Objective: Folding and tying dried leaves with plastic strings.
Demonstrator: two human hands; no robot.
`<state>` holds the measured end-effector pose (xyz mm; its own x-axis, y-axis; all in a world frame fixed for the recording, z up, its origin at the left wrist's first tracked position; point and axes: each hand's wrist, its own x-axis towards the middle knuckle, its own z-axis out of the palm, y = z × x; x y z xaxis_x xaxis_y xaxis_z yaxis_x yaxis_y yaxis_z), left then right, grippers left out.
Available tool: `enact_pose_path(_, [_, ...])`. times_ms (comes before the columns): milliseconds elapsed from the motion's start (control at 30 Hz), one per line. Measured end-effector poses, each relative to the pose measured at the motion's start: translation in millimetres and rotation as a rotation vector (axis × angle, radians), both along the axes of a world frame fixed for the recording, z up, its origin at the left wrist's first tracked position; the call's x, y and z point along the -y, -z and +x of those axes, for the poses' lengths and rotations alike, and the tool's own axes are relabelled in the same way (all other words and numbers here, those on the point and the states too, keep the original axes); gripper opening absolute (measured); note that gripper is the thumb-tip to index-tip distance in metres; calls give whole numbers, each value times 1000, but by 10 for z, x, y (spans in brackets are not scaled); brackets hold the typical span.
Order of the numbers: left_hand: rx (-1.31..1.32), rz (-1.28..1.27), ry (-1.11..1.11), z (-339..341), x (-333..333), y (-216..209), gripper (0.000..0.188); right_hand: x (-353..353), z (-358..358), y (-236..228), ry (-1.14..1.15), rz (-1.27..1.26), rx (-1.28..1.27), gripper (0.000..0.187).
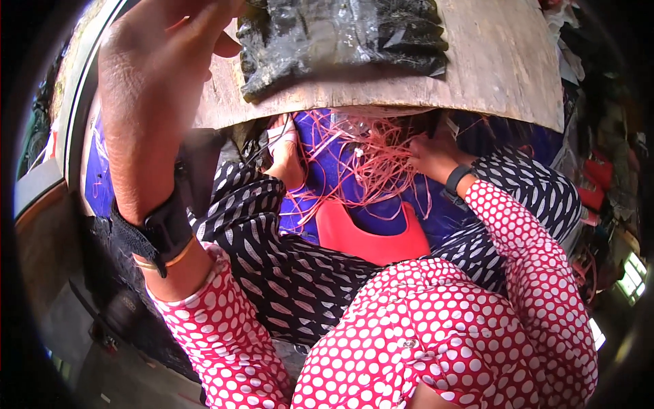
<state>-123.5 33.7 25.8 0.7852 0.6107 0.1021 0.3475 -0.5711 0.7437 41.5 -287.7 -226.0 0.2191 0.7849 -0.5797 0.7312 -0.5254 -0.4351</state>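
Observation:
Raised close in the upper left is my left hand [153, 75], partly cut off by the top edge. Its thumb stands apart from the fingers, and nothing shows between them. Beside it, a dark, creased plastic sheet or packet [340, 37] lies on a pale wooden board [501, 61]. My right hand [436, 157] reaches down below the board's near edge, fingers curled at a tangled heap of thin pink strips [378, 153]. The strips run up to its fingers; the fingertips are partly hidden.
A red-pink plastic piece with a curved cut-out [371, 238] rests between my legs on a blue sheet [323, 177]. My bare foot [286, 153] is left of the strips. Red items and clutter [599, 170] are at the right; a pale frame [41, 184] stands at the left.

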Motion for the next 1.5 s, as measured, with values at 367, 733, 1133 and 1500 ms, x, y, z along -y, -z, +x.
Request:
enact_pose_path(367, [-97, -125, 476, 379, 918, 337, 20, -150, 110, -1592, -68, 519, -41, 9])
enact_pose_path(733, [-290, -675, 712, 394, 1189, 522, 21, -82, 15, -2318, 416, 659, -435, 7])
enact_pose_path(1133, [-147, -176, 508, -6, 897, 413, 9, 141, -149, -2080, 559, 628, -436, 6])
enact_pose_path(1500, [-61, 275, 232, -206, 1227, 550, 28, 106, -318, -2689, 6, 890, 303, 12])
